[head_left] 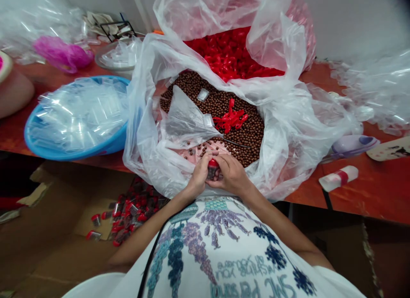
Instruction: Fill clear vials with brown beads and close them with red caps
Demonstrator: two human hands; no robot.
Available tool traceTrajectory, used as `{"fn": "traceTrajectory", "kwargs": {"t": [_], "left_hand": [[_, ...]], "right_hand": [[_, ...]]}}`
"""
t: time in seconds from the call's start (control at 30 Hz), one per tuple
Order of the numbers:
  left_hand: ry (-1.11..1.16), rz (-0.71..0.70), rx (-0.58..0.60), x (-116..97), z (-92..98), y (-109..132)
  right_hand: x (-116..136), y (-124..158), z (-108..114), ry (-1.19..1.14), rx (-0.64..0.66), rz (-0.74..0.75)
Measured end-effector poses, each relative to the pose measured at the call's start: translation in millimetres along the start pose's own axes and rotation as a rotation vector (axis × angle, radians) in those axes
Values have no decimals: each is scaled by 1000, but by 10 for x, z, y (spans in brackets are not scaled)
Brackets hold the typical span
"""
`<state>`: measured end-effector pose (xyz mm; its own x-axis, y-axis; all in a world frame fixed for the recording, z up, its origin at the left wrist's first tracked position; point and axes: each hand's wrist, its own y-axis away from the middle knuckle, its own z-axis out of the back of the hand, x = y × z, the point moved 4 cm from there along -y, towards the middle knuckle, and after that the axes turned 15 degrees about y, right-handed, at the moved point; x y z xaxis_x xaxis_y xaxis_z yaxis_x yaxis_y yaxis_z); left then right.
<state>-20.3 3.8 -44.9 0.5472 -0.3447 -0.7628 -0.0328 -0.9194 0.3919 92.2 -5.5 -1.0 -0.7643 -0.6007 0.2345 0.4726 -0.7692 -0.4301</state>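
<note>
Both hands meet at the near edge of a large clear plastic bag (278, 161) of brown beads (246, 140). Between them is a small clear container (212, 173) with a red top and dark contents. My left hand (200, 174) holds it from the left, fingers closed at its top. My right hand (232, 174) wraps round its right side, with fingers over the red top. On the beads lie a pile of red plastic pieces (231, 117), a small clear container (203, 95) and a translucent plastic sheet (184, 114).
A blue basin (32, 137) of clear plastic pieces stands left. Behind is a bag of red pieces (230, 54). Below left, a cardboard box (64, 234) holds several red-topped containers (128, 216). A white-and-red tube (338, 178) lies right.
</note>
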Motion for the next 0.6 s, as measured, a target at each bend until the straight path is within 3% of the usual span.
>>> {"fn": "traceTrajectory", "kwargs": {"t": [0.1,0.2,0.4,0.5,0.6], "left_hand": [[-37,-3,12,13,-27,31],[-134,-47,61,-111,-10,-33],[-740,-353,127,-604,126,-285],[-1035,-371,284,-585,45,-339],[-1151,-331,357,-495,-26,-356]], "right_hand": [[-12,25,13,-18,26,0],[-127,36,99,-1,53,-46],[-781,144,381,265,69,-421],[-1034,217,401,387,129,-506],[-1120,257,363,416,147,-506]]}}
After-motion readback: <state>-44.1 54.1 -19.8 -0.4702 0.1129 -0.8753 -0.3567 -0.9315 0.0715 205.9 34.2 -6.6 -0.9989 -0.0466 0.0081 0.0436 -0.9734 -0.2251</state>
